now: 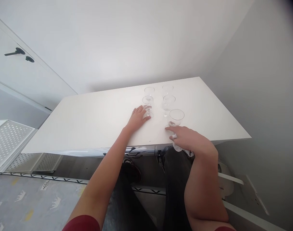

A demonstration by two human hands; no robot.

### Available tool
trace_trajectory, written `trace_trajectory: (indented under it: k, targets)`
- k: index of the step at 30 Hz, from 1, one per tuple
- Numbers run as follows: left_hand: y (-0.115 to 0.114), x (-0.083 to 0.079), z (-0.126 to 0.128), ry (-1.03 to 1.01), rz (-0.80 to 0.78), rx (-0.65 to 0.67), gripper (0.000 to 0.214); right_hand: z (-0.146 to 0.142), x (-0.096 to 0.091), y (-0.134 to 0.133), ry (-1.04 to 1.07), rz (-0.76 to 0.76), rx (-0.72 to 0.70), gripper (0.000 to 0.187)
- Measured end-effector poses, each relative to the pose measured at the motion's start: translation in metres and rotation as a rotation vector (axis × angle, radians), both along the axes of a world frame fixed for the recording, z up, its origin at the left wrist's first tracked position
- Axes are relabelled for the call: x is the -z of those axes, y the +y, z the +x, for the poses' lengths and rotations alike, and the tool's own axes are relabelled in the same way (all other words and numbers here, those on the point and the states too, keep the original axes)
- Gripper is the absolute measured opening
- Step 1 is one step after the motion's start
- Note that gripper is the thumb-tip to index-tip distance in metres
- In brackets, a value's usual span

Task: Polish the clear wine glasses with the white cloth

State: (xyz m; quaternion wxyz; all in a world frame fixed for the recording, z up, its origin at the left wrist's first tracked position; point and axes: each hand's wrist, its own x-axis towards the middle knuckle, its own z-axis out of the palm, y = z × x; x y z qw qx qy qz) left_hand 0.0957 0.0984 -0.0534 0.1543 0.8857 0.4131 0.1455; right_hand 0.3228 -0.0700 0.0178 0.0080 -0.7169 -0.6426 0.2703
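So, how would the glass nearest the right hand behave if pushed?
The glass by the right hand looks thin and clear, so probably fragile and light. Its wide bowl on a narrow stem may tip if pushed high. On the smooth table it likely slides.

You will find no text you can read here. The grey floor covering [11,210] at the near left carries small white printed labels [45,185] and crown-shaped marks [20,195], but their lettering is too small and blurred to make out.
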Motion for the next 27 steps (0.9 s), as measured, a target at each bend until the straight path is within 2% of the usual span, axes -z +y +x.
trace_trajectory:
  k: [7,15,18,27]
  targets:
    - [-0.001,0.004,0.008,0.168,0.012,-0.04,0.068,-0.005,-0.003,0.002,0.085,-0.087,0.0,0.06]
    - [-0.004,0.002,0.01,0.194,0.026,-0.08,0.069,-0.005,-0.004,0.003,0.112,-0.077,-0.009,0.06]
    - [-0.005,0.001,0.009,0.18,0.025,-0.076,0.068,-0.006,-0.004,0.006,0.104,-0.053,-0.057,0.059]
    - [-0.005,0.004,0.009,0.168,0.035,-0.088,0.066,0.0,0.013,0.018,0.156,-0.052,-0.118,0.065]
